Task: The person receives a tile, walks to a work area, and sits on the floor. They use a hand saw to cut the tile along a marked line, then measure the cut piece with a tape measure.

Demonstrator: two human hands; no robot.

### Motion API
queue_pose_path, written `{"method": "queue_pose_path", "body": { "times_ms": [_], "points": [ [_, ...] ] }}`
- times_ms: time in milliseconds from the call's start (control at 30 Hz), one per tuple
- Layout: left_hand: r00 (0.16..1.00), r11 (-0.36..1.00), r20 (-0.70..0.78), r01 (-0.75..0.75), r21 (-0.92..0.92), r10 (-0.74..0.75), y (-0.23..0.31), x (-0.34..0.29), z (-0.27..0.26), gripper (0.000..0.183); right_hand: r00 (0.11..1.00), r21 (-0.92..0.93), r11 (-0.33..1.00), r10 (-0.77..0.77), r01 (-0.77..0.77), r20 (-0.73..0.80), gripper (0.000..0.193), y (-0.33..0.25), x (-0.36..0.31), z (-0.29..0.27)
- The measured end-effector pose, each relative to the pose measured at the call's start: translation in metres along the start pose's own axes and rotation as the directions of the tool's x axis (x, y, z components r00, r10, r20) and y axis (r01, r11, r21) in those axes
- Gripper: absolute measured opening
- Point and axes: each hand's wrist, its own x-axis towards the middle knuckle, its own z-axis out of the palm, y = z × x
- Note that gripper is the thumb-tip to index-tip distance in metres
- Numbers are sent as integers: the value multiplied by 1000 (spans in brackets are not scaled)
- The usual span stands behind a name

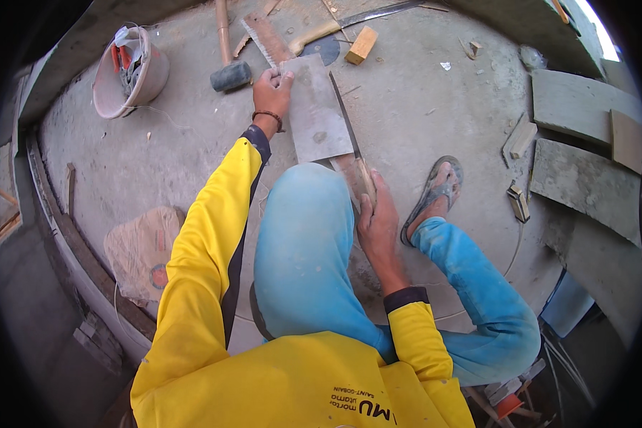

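Below, floor (485,107): grey, dusty, with everything set out on it.
Slabs (585,103): curved grey pieces along the right side, overlapping.
Sack (137,250): brown, lying flat by the left sleeve; whether it holds anything I cannot tell.
Bucket (157,78): pinkish, upright at upper left; inside it, a red-handled tool (125,57), a pale bag (128,33) and grey things too jumbled to tell.
Sheet (317,107): grey, rectangular, between the two hands, its lower edge by a blue-trousered knee (303,221); a jagged reddish strip (266,39) shows past its top.
Blade (344,114): dark, along the sheet's right edge, its wooden handle (366,180) toward the person.
Mallet (231,76): black head, wooden shaft, just left of the sheet's top.
Right hand (379,222): closed round the blade's handle, below and right of the sheet.
Left hand (271,94): gripping the sheet's upper left edge, well apart from the right hand.
Block (362,45): yellowish wood, beyond the sheet.
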Motion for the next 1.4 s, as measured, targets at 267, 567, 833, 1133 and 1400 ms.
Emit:
{"method": "queue_pose_path", "body": {
  "times_ms": [267, 567, 833, 1133, 1400],
  "points": [
    [897, 945, 331, 324, -37, -294, 25, -12, -20, 44, 1000, 16, 1000, -9, 9, -8, 48, 16, 1, 9],
    [881, 932, 375, 348, -100, -288, 14, -42, -22, 35, 999, 32, 999, 31, -32, 11, 49, 19, 2, 13],
    [844, 934, 431, 358, -7, -320, 9, -47, -23, 37, 1000, -1, 1000, 19, -19, -12, 48, 16, -1, 2],
    [876, 595, 160, -433, 677, 455, 47, -44, 10, 86, 1000, -10, 1000, 11, -11, 9, 46, 13, 3, -18],
    [888, 471, 307, -445, 762, 342, 49, -28, 26, 65, 1000, 30, 1000, 8, -8, 17, 44, -8, 17, -36]
  ]
}}
